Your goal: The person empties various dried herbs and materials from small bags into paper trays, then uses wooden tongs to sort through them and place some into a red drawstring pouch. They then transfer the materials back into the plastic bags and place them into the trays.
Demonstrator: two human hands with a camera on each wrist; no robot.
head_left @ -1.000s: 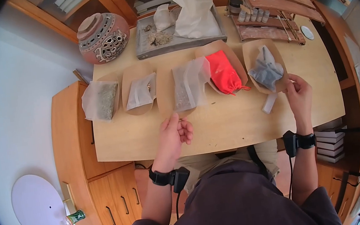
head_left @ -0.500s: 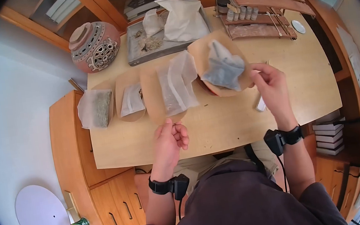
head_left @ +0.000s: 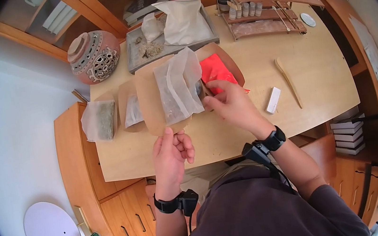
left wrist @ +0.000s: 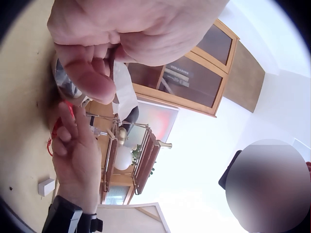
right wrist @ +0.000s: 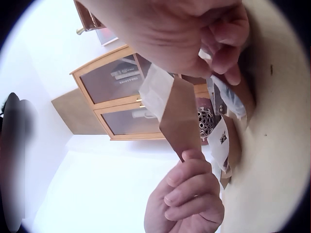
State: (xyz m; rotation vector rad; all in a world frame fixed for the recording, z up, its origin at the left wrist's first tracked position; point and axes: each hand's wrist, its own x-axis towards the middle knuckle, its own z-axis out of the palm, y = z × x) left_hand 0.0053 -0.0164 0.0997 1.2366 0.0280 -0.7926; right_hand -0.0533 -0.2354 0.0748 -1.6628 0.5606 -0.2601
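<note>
- Head view: the left hand [head_left: 168, 156] has its grip pinching the near end of a tan paper holder [head_left: 150, 104], a pale bag [head_left: 178, 88] lying on it, all raised left of the red pouch [head_left: 213, 69].
- Over to the right hand [head_left: 237, 107], fingers bent just nearer the person than the red pouch; whether that grip grasps anything, I cannot tell.
- The blue-grey pouch [right wrist: 233, 99], on a holder of its own, sits just left of the red pouch, partly hidden behind the raised one.
- Down on the worktop [head_left: 320, 96], further left of the red pouch: the small pouch [head_left: 133, 111], then the green-filled bag [head_left: 106, 120].
- Right of the red pouch come a white box [head_left: 273, 100] and a curved stick [head_left: 287, 78]; beyond it, slightly left, the grey tray [head_left: 130, 51].
- So how far along? I'd judge the blue-grey one's shift across the row nearly done; the raised holder is yet to be put down, and its place isn't shown.
- And the change! A second ago the blue-grey pouch was right of the red pouch; half a second ago it hid the red pouch; now it's left, with the red in sight again and box and stick uncovered.
</note>
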